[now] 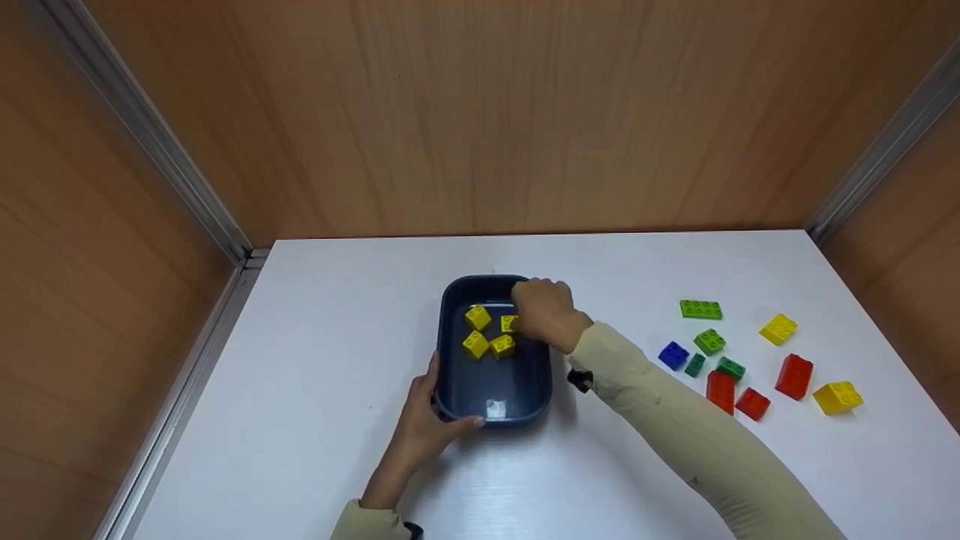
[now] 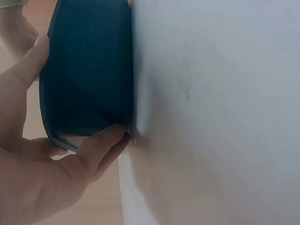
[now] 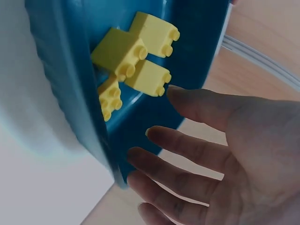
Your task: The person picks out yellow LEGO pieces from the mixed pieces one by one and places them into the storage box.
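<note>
A dark blue rectangular plastic tray [image 1: 457, 386] with rounded corners stands on the white table. My left hand [image 1: 427, 420] grips its near left corner, the thumb on the front rim and the fingers along the left side. Several yellow toy bricks [image 1: 475, 345] lie loose in the far half of the tray. My right hand [image 1: 551, 307] is over the tray's far right side, beside these bricks. In the right wrist view the fingers of this hand [image 3: 220, 150] are loosely spread near the yellow bricks [image 3: 119, 54], with nothing between them.
To the right on the table lie a light green brick [image 1: 701, 309], a blue brick [image 1: 673, 355], red bricks [image 1: 793, 376], dark green bricks [image 1: 730, 367] and more yellow bricks [image 1: 838, 397]. Wooden panels [image 1: 487, 120] enclose the table at the back and sides.
</note>
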The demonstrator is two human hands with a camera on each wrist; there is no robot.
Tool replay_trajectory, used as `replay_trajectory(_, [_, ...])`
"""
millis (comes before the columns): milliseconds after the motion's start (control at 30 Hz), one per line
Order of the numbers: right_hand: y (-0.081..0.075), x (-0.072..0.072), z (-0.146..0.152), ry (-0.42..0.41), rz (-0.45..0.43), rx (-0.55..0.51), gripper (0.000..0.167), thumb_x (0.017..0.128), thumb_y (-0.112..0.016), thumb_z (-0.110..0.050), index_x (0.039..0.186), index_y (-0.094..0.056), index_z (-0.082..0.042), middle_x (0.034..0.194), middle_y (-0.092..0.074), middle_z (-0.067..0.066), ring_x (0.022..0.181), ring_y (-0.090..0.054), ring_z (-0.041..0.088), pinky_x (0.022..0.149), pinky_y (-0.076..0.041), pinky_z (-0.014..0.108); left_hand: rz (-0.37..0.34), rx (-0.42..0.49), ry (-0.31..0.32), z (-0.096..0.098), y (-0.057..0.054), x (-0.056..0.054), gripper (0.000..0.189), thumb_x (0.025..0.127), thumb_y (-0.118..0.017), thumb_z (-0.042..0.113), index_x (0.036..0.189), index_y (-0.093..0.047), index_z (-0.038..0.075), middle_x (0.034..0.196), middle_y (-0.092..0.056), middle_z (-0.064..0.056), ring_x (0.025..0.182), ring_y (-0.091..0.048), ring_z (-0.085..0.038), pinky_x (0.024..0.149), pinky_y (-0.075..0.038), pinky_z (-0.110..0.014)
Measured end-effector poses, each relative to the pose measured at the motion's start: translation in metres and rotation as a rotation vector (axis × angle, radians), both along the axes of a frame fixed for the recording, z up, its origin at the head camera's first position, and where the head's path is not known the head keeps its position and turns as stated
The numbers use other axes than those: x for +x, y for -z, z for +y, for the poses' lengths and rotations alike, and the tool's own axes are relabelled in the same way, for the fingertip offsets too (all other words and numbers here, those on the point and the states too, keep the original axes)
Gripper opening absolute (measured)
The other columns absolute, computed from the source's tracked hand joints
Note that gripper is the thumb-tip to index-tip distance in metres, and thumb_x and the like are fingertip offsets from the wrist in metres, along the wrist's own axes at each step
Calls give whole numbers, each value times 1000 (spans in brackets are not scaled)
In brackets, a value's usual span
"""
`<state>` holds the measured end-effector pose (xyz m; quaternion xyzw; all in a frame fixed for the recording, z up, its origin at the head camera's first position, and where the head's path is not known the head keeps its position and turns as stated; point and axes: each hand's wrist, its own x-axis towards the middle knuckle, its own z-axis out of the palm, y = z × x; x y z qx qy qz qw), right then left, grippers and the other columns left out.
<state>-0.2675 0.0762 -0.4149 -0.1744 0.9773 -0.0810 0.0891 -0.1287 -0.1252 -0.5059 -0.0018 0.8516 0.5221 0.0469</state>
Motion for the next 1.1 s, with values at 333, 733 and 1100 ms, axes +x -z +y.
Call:
replay_trajectory(333, [-7,3,36,65,10,-80,34,94,-82,-22,117,-77,3,111,-77,16,97,-71,31,88,-59,52,-10,-7,-13,-1,-1,1,122,79,-96,22,170,-16,6,150,-45,-27,140,-48,-42,119,-41,-58])
replay_trajectory(733, [-1,8,76,100,104,-135,35,93,-80,-17,120,-75,4,119,-74,23,107,-71,40,87,-58,57,-15,3,-15,-2,1,1,123,78,-97,23,170,-16,8,150,-46,-26,139,-49,-42,118,-41,-58])
replay_trajectory(1100, [3,13,107,138,100,-152,34,93,-81,-14,120,-75,5,118,-75,25,100,-72,38,79,-59,54,-22,-11,-22,-2,2,1,122,79,-96,22,170,-16,5,152,-44,-27,143,-47,-43,120,-39,-57])
